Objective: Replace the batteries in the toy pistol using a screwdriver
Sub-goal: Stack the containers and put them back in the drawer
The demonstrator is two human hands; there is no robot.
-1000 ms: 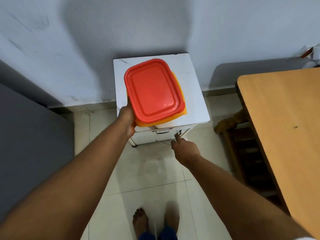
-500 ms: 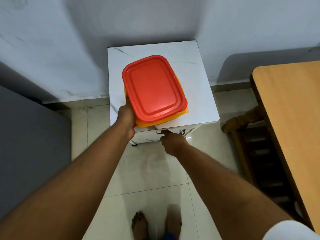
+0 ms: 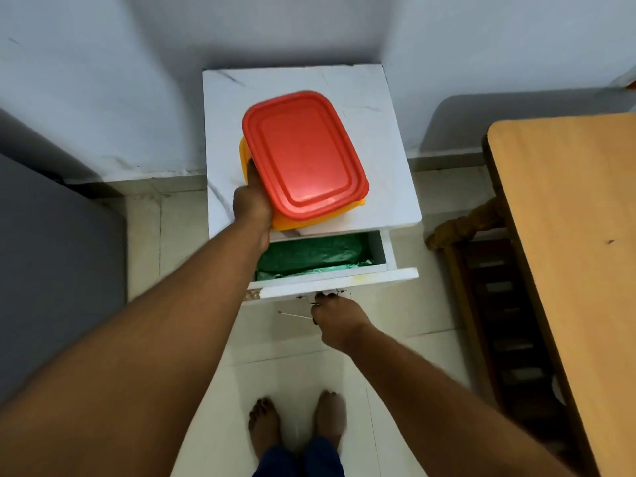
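My left hand (image 3: 252, 201) grips the near left edge of a yellow plastic box with a red lid (image 3: 303, 154), held over the top of a small white cabinet (image 3: 227, 139). My right hand (image 3: 335, 316) is curled round the metal handle of the cabinet's top drawer (image 3: 344, 275), which stands pulled out. Inside the drawer lies green plastic wrapping (image 3: 309, 254). A thin metal rod sticks out leftward from my right hand. No toy pistol, batteries or screwdriver are in view.
A wooden table (image 3: 568, 242) fills the right side, with a dark wooden chair (image 3: 481, 270) tucked under it. A grey surface (image 3: 51, 253) stands at the left. The cabinet backs onto a pale wall. My bare feet (image 3: 296, 425) stand on the tiled floor.
My right hand took hold of the drawer handle and pulled the drawer out, showing the green wrapping. The left hand still holds the red-lidded box above the cabinet.
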